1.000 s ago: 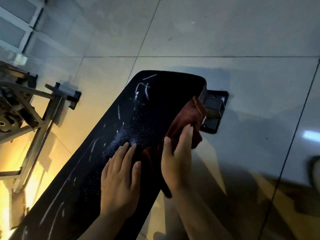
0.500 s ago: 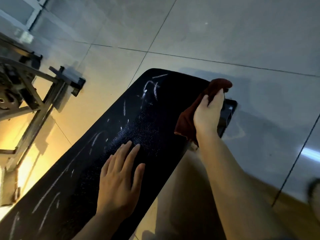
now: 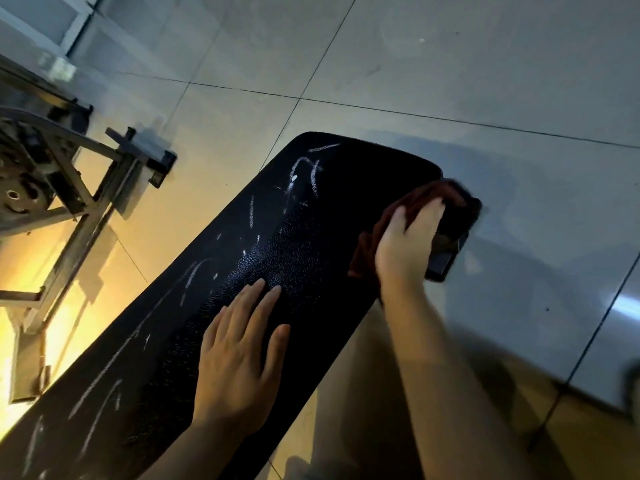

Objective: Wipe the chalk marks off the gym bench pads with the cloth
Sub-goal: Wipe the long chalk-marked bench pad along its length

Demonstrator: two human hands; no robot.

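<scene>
Nearby, a right hand (image 3: 403,249) presses a dark red cloth (image 3: 426,195) beneath straight fingers at the bench pad (image 3: 311,220) edge; the left hand (image 3: 239,355) lies flat, fingers spread.

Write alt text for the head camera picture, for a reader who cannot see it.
A person's right hand presses a dark red cloth on the far right edge of a black bench pad, while the left hand rests flat on the pad. White chalk marks streak its left side; a metal frame stands on the tiled floor.
</scene>
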